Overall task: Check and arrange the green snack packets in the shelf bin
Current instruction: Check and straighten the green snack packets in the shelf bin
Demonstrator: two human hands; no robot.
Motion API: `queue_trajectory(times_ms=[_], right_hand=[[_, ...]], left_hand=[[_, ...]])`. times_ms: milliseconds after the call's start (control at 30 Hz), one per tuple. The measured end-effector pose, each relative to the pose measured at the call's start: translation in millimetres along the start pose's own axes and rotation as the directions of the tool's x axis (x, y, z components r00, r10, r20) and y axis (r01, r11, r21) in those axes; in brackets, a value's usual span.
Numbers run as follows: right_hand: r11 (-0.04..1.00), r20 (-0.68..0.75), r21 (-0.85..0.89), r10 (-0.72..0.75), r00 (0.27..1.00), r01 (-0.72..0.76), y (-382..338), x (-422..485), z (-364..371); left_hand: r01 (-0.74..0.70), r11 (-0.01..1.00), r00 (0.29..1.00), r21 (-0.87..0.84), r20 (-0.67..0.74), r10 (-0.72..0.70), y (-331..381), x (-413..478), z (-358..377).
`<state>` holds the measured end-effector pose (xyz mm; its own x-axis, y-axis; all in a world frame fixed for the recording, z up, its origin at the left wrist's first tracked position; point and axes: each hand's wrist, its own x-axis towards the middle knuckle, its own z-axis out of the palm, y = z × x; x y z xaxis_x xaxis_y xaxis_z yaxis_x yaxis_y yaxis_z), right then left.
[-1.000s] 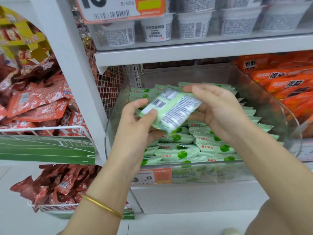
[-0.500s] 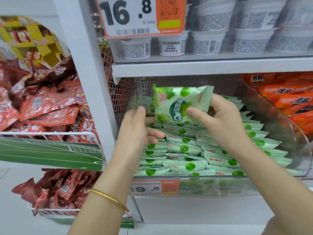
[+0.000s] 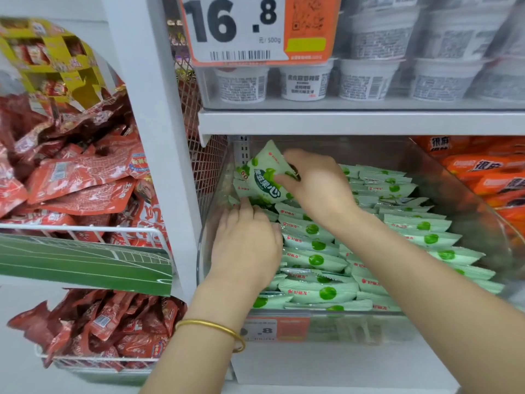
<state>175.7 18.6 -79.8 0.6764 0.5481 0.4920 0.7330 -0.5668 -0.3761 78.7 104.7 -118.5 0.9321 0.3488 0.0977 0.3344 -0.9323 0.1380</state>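
While the right hand (image 3: pixel 315 191) pinched the lifted packet (image 3: pixel 264 180) by its right edge, thumb on the printed face and fingers curled over the top, that packet hung tilted over the far left corner of the shelf bin (image 3: pixel 468 200), its printed front turned toward the camera. The left hand (image 3: pixel 244 245) lay palm down on the left side of the bin, fingers stretched out toward the far end and gripping nothing. Its fingertips reached the lower edge of the lifted packet, though whether they touched it could not be told. A gold bangle (image 3: pixel 216 328) circled the left wrist.

Inside the clear bin, the green packets (image 3: pixel 312 260) lay in overlapping rows running from near to far, green dots showing on their fronts. An orange price label (image 3: pixel 272 329) was fixed to the bin's near wall. On the shelf above stood white tubs (image 3: pixel 306 83) behind a large price tag (image 3: pixel 235 29) reading 16.8. Red packets (image 3: pixel 79 177) filled wire baskets to the left, and orange packets (image 3: pixel 488 172) were stacked to the right of the bin.
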Motion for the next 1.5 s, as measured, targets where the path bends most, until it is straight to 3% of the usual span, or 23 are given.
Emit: queue_trajectory(times_ms=[167,367,1067,1501], right_hand=[[0.933,0.241,-0.348,-0.009,0.97,0.095,-18,27,5],[0.927,0.381,-0.315,-0.074,0.922,0.205,-17,32,31],[0.943,0.367,-0.284,-0.06,0.928,0.174,-7,32,48],[0.902,0.41,-0.368,-0.061,0.91,0.226,-4,31,46]], left_hand=[[0.025,1.0,0.999,-0.003,0.045,-0.025,3,-6,-4],[0.031,0.999,0.999,-0.043,0.039,-0.029,0,-8,-5],[0.056,0.991,0.998,-0.123,0.033,-0.052,0,-14,-8],[0.076,0.983,0.996,-0.165,0.051,-0.069,0,-15,-10]])
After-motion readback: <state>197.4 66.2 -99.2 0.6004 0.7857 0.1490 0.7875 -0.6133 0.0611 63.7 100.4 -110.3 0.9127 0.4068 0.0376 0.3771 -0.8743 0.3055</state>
